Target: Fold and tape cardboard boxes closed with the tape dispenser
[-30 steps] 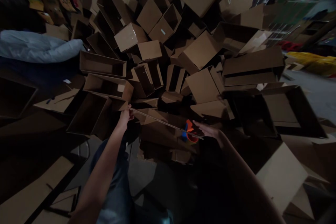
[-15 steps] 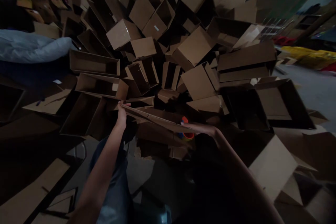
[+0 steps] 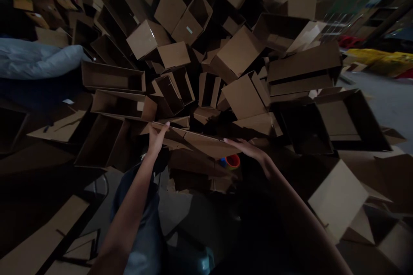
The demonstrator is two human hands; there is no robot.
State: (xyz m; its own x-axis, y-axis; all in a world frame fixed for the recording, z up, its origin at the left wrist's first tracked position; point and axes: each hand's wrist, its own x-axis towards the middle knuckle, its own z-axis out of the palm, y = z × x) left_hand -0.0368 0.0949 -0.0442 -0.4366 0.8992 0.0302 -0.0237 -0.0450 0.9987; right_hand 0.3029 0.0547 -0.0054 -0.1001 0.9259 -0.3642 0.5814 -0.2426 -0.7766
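Observation:
A flattened brown cardboard sheet [image 3: 196, 139] is held up between both hands in the dim middle of the view. My left hand [image 3: 157, 137] grips its left edge, thumb on one side and fingers on the other. At the sheet's right edge my right hand [image 3: 245, 148] presses with fingers stretched along the board. Just below the sheet an orange and blue tape dispenser [image 3: 231, 161] shows, partly hidden by it.
A big heap of open brown cartons [image 3: 206, 51] fills the space ahead. A pale plastic sack [image 3: 38, 60] lies at the left. Flat cardboard pieces [image 3: 338, 202] cover the floor at right and lower left. My blue trouser leg [image 3: 145, 232] is below.
The cardboard sheet has tilted up from edge-on to show its broad face and risen slightly. Both hands moved up with it, and it now covers more of the tape dispenser.

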